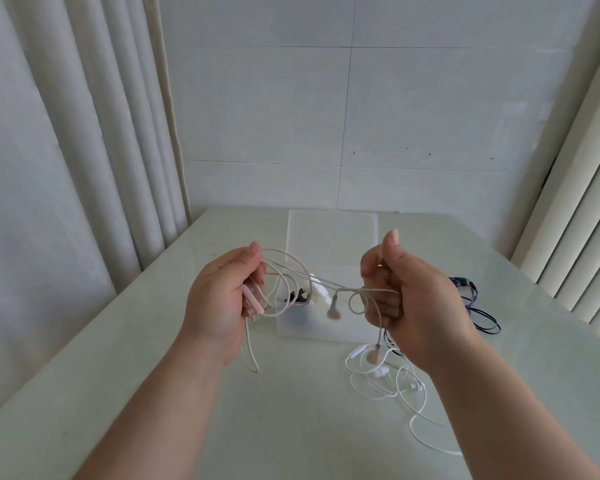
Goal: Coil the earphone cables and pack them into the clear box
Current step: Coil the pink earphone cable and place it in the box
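**Pink earphone cable held up between two hands over the desk**

Pink earphone cable [302, 282] hangs in the air above the pale desk [118, 341], stretched between both hands. At the left, the left hand [219, 299] is closed around several loose loops of it, with the pink inline remote pressed against the palm and one free end dangling below the wrist. Moving right, the cable runs in a slack line across the gap; one pink earbud [334, 311] hangs from it midway, in front of the clear box [326, 271]. That box stands on the desk behind the hands, its lid raised at the back, with what looks like a dark cable already inside, though blur makes this uncertain. Further right, the right hand [409, 299] is clenched on the cable's other stretch, thumb up, a small loop showing beside its fingers and a second pink earbud [374, 355] hanging under it. Below that hand a white earphone cable [395, 382] lies tangled on the desk, and a dark blue earphone cable [478, 313] lies just beyond, at the far right.
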Action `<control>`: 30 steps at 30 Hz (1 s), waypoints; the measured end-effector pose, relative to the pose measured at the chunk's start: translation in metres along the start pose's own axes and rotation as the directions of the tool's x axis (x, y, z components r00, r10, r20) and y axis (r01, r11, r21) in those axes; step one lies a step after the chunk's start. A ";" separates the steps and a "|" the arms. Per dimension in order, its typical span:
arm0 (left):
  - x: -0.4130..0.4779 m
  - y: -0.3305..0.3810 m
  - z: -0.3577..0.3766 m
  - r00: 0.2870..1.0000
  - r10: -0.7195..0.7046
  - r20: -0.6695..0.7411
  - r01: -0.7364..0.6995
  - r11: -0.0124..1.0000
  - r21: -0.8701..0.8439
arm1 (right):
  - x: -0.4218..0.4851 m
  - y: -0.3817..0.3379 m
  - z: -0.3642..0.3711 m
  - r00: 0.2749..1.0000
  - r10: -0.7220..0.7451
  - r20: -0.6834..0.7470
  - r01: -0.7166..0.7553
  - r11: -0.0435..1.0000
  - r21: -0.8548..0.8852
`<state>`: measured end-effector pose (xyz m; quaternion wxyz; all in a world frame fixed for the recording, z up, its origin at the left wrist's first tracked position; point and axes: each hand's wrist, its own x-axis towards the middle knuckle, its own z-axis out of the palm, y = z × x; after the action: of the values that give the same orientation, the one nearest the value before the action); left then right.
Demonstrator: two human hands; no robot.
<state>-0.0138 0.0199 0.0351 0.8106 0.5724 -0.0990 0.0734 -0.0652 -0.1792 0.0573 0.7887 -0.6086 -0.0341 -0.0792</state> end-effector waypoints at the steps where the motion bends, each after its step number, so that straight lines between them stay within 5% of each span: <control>1: 0.001 0.000 -0.001 1.000 0.005 -0.026 -0.005 1.000 -0.011 | -0.001 -0.001 -0.001 0.999 -0.040 0.021 0.042 0.991 -0.128; 4: 0.003 0.001 -0.002 0.994 0.007 -0.110 -0.010 1.000 -0.024 | -0.004 -0.003 -0.003 0.989 -0.128 0.071 0.146 0.819 -0.555; 10: 0.002 -0.001 0.001 0.993 0.001 -0.117 0.001 1.000 0.016 | -0.003 -0.001 -0.001 0.986 -0.157 0.056 0.155 0.742 -0.652; 12: 0.003 -0.002 0.001 0.995 -0.015 -0.100 0.019 0.999 0.038 | 0.000 0.001 -0.002 0.989 -0.148 -0.012 0.120 0.842 -0.526; 15: 0.003 -0.003 0.000 0.996 -0.054 -0.070 0.060 0.993 0.099 | 0.004 0.002 -0.002 0.999 -0.033 -0.010 0.033 0.999 -0.025; 19: 0.005 -0.004 -0.001 0.994 -0.069 -0.081 0.080 0.987 0.142 | 0.005 0.002 -0.002 0.996 -0.018 0.085 -0.012 0.942 0.335; 25: 0.008 -0.001 -0.005 0.988 -0.066 -0.139 0.079 0.992 0.093 | 0.007 0.002 -0.004 0.996 0.071 0.046 -0.084 0.900 0.428; 30: 0.007 -0.001 -0.005 0.984 -0.068 -0.163 0.079 0.995 0.059 | 0.004 0.002 -0.006 0.998 0.045 0.046 -0.052 0.984 0.171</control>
<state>-0.0060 0.0239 0.0341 0.7990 0.5941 -0.0099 0.0924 -0.0614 -0.1844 0.0547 0.8393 -0.5402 -0.0426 -0.0438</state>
